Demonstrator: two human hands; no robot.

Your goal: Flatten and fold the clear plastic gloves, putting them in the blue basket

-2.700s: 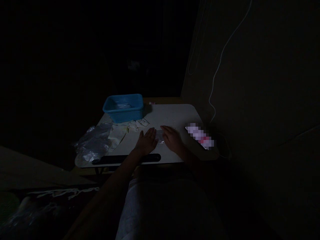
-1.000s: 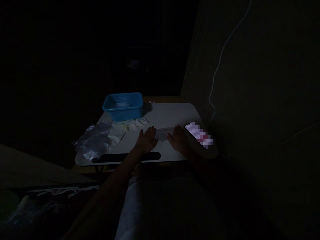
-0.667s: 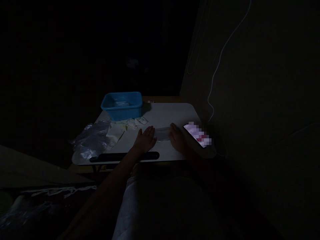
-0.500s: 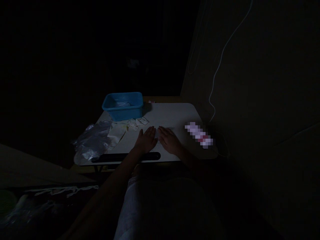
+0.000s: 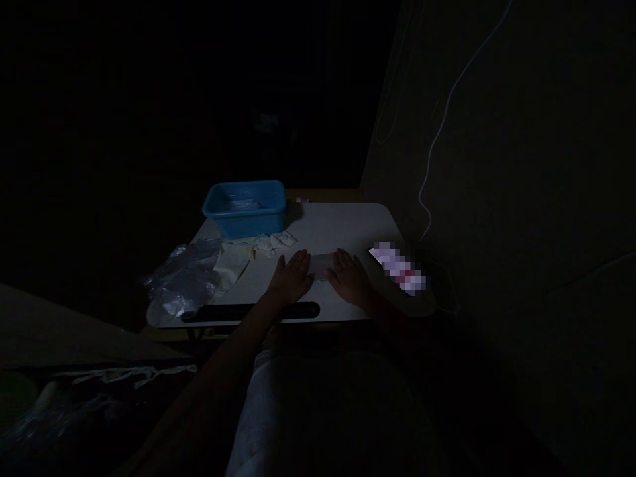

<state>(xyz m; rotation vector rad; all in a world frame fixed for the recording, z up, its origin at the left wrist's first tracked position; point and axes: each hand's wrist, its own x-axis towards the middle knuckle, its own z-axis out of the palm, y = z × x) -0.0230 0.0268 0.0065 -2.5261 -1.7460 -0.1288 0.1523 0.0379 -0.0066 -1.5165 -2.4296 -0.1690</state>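
A small, thin, see-through sheet (image 5: 322, 266), perhaps plastic, lies flat on the white table (image 5: 342, 222). My left hand (image 5: 292, 277) rests palm down at its left edge, fingers stretched out. On the opposite edge lies my right hand (image 5: 349, 278), also flat with its fingers extended. Both hands appear to press on the sheet, and its ends are hidden beneath them. The dim light makes the sheet's outline hard to follow.
At the table's back left stands a blue basin (image 5: 256, 222) with something pale inside. Crumpled clear plastic (image 5: 186, 278) and pale paper-like pieces (image 5: 233, 262) lie left. A lit phone (image 5: 399, 268), its screen blurred, lies right. A white cable (image 5: 437, 126) hangs along the wall.
My right hand has slid to the right, away from my left hand, and more of the see-through sheet shows between them. The left hand has stayed nearly still.
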